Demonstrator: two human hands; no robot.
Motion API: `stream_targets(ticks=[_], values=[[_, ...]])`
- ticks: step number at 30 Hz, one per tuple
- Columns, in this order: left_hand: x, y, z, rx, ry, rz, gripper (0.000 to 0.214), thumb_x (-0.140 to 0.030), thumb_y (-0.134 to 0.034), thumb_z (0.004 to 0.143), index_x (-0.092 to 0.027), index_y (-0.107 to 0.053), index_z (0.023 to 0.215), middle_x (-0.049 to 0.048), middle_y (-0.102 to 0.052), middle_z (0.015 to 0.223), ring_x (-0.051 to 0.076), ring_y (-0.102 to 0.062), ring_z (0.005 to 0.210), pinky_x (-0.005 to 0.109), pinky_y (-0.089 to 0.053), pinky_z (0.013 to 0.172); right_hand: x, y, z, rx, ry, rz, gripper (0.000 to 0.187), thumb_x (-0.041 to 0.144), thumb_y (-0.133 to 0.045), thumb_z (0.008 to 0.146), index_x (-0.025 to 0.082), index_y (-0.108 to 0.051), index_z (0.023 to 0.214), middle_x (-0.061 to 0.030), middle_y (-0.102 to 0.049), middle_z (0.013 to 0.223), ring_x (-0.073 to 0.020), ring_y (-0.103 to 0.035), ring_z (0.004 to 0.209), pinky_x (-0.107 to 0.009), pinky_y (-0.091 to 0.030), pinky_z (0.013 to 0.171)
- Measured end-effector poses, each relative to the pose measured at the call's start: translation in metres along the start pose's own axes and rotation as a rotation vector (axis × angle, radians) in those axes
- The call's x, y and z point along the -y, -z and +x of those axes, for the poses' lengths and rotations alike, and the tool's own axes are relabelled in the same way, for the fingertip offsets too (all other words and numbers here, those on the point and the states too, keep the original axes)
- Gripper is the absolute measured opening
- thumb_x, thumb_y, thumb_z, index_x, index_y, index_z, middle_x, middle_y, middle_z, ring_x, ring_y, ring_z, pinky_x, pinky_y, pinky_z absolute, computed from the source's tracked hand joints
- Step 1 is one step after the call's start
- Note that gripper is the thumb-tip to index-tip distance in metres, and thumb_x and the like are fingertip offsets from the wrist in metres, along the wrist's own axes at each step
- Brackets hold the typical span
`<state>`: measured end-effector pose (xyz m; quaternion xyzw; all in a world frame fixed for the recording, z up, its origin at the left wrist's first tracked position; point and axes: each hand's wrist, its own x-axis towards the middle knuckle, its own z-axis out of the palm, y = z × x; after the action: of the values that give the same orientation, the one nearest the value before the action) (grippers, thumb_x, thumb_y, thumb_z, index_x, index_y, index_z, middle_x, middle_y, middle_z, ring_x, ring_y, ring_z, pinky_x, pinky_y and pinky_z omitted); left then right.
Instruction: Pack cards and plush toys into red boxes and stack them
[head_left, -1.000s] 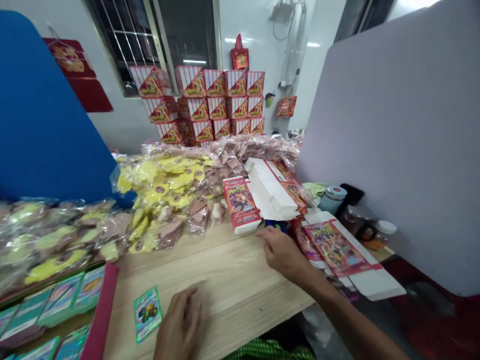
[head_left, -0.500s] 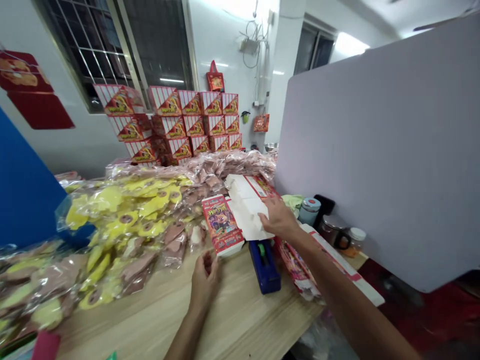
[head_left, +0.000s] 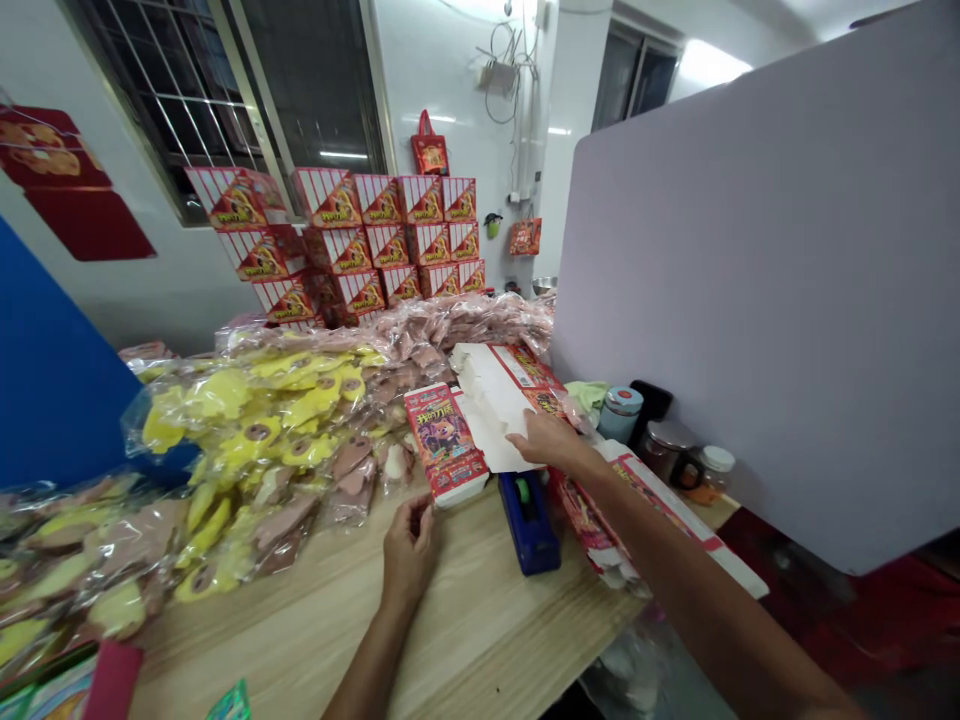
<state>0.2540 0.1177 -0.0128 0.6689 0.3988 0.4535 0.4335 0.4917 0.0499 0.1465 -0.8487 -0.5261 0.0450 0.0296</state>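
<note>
If a clock face is laid over the view, centred mid-picture, a blue panel (head_left: 52,400) stands at 9 o'clock. Below it, at 8 o'clock, a pink-edged tray (head_left: 116,680) of cards is cut off by the frame, and a green card (head_left: 231,703) lies on the wooden table (head_left: 300,640) between 7 and 8. Clear bags (head_left: 255,435) of yellow and brown shapes are heaped just below 9, with a stack of red boxes (head_left: 360,240) behind them at 10.

At 7 o'clock is the person's left hand (head_left: 409,550), fingers loosely curled, just beside the lower edge of a red printed box (head_left: 448,450); whether it touches or grips that box cannot be told. The box lies face up, nearer the centre at 7. Beside it, just below the centre at about 6, is a white carton (head_left: 491,400) with red printed sides.

A blue tape dispenser (head_left: 531,535) sits between 5 and 6. Between 4 and 5, the right hand (head_left: 553,440) reaches onto the white carton's near right corner, fingers against it; whether they grasp it cannot be told.

Towards 4, an unfolded carton (head_left: 675,512) lies beside the right forearm. Beyond it stand a blue-lidded flask (head_left: 620,412) and a white-lidded jar (head_left: 717,468), and a pale panel (head_left: 750,300) fills 3 o'clock.
</note>
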Motion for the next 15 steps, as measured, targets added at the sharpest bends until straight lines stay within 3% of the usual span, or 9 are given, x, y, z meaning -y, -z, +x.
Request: stream_targets(ticks=[6,11,15], values=[[-0.005,0.001,-0.007,0.033,-0.03,-0.016,0.039,-0.053,-0.058,0.084,-0.019,-0.069,0.099,0.0071,-0.077,0.088,0.024,-0.072,0.084,0.035,-0.056,0.08,0.0,0.01,-0.002,0.018,-0.001,-0.014,0.044,0.047,-0.054,0.106,0.01,-0.064,0.128,-0.0167,-0.07,0.126,-0.0278,-0.066,0.118,-0.045,-0.051,0.101],[-0.011,-0.002,-0.011,0.056,-0.048,-0.016,0.037,-0.052,-0.062,0.08,-0.02,-0.07,0.097,0.0043,-0.075,0.08,0.022,-0.07,0.075,0.034,-0.055,0.075,0.016,0.009,-0.012,0.001,-0.016,-0.04,0.041,0.044,-0.064,0.102,0.012,-0.064,0.129,-0.014,-0.069,0.124,-0.0271,-0.067,0.114,-0.048,-0.054,0.1],[-0.011,0.0,-0.013,0.032,-0.033,-0.028,0.038,-0.053,-0.062,0.078,-0.02,-0.069,0.095,0.0055,-0.075,0.081,0.022,-0.069,0.075,0.034,-0.054,0.074,0.027,0.008,-0.019,-0.004,0.013,-0.034,0.036,0.043,-0.066,0.101,0.011,-0.069,0.118,-0.0124,-0.072,0.116,-0.0251,-0.07,0.108,-0.046,-0.055,0.098]])
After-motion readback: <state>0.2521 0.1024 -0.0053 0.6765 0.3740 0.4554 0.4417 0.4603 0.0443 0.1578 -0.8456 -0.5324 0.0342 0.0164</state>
